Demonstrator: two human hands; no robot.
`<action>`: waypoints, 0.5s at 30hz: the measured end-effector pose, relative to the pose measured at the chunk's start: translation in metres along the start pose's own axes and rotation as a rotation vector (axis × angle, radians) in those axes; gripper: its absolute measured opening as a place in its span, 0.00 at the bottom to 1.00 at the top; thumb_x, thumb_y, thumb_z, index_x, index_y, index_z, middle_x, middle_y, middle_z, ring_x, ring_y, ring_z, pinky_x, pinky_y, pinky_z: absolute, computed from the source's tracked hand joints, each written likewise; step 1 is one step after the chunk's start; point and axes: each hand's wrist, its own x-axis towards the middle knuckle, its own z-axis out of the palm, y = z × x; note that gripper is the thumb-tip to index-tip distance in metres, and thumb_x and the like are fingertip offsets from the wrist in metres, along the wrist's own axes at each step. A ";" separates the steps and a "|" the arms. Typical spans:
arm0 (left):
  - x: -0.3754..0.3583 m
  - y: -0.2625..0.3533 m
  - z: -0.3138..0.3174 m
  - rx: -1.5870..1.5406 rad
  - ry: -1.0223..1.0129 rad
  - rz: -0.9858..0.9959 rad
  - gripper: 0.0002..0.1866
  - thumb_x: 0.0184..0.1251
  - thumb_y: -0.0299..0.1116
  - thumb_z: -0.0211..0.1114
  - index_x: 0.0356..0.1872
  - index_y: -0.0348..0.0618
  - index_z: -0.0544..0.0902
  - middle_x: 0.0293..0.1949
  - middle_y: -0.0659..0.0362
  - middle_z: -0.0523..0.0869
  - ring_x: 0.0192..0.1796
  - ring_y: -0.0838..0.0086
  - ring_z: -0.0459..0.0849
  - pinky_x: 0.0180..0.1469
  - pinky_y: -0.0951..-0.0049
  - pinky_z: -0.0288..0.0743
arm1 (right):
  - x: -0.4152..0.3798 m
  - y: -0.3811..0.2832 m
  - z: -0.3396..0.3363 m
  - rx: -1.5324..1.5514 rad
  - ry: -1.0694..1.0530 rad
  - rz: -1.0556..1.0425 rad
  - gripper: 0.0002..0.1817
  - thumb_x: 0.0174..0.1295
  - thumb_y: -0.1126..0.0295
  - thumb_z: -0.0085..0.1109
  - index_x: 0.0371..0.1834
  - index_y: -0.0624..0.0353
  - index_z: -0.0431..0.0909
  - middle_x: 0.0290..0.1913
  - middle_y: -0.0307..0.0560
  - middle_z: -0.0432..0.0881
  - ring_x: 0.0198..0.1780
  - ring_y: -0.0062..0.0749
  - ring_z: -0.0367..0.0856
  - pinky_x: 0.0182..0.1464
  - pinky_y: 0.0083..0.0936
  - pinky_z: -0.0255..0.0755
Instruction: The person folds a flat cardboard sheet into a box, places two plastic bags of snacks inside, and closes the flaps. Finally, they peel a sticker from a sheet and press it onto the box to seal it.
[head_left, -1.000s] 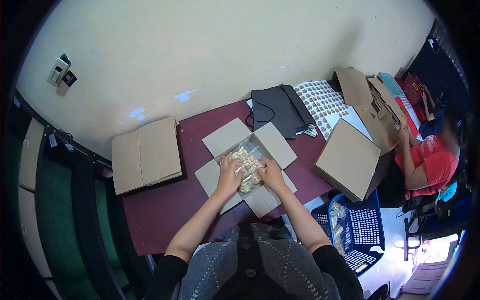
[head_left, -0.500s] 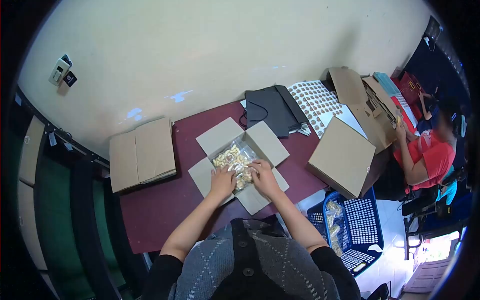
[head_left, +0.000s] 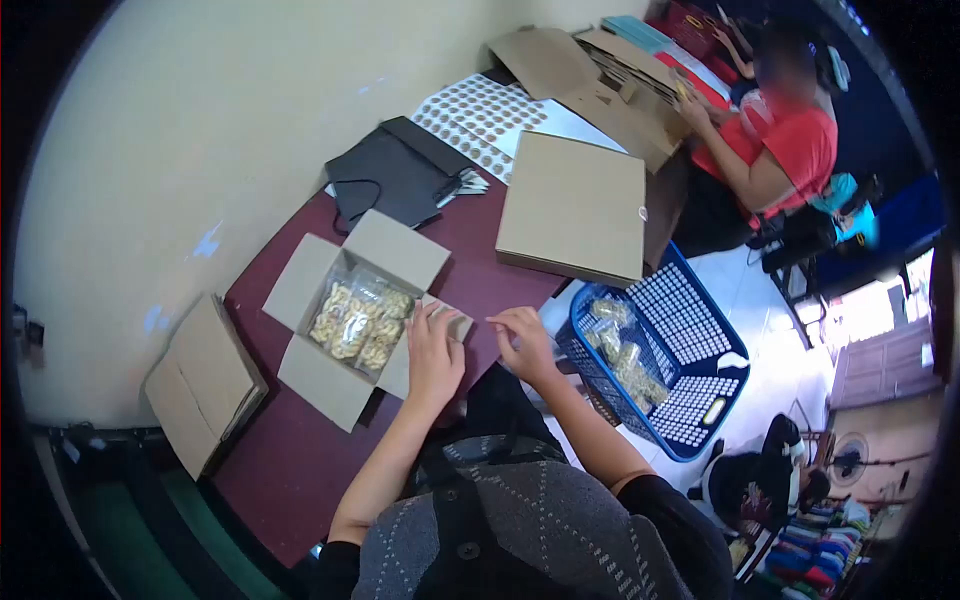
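Note:
An open cardboard box [head_left: 395,245] stands on the dark red table with its flaps spread. Inside lie clear plastic bags of pale, curved pieces [head_left: 355,322] that look like cashews. My left hand [head_left: 435,352] rests at the box's right side, over a flap, its fingers stretched out. To the right of the box, my right hand [head_left: 524,342] hovers near the table edge, fingers bent and apart from the thumb, with nothing visible in it. Beyond that hand, a blue plastic basket [head_left: 695,320] holds several more filled bags [head_left: 625,350].
Flattened cardboard [head_left: 205,385] lies at left. A closed brown box [head_left: 575,205], a black paper bag [head_left: 390,175] and sheets of round stickers [head_left: 480,115] occupy the table's far side. A person in a red shirt [head_left: 775,160] sits beyond, handling something small.
The view has turned right. My right hand has left the bags and moved out toward the basket. My left hand has shifted from the bags to the box's right flap.

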 end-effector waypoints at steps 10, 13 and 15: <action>0.017 0.063 0.091 0.057 -0.321 0.243 0.22 0.57 0.22 0.56 0.56 0.45 0.71 0.67 0.40 0.55 0.70 0.35 0.49 0.69 0.43 0.48 | -0.093 0.077 -0.138 -0.313 0.420 0.426 0.09 0.51 0.81 0.55 0.35 0.59 0.80 0.33 0.49 0.78 0.39 0.45 0.74 0.45 0.33 0.67; 0.019 0.096 0.135 0.041 -0.396 0.312 0.22 0.58 0.22 0.56 0.56 0.45 0.72 0.67 0.40 0.54 0.70 0.34 0.46 0.69 0.42 0.46 | -0.139 0.093 -0.179 -0.436 0.559 0.535 0.08 0.53 0.80 0.54 0.35 0.59 0.80 0.33 0.49 0.78 0.40 0.45 0.74 0.46 0.34 0.67; 0.020 0.119 0.172 0.045 -0.464 0.353 0.22 0.58 0.22 0.56 0.55 0.46 0.72 0.68 0.40 0.53 0.71 0.34 0.45 0.69 0.42 0.45 | -0.174 0.108 -0.207 -0.485 0.606 0.634 0.08 0.53 0.79 0.55 0.35 0.59 0.80 0.33 0.49 0.78 0.40 0.45 0.74 0.46 0.35 0.68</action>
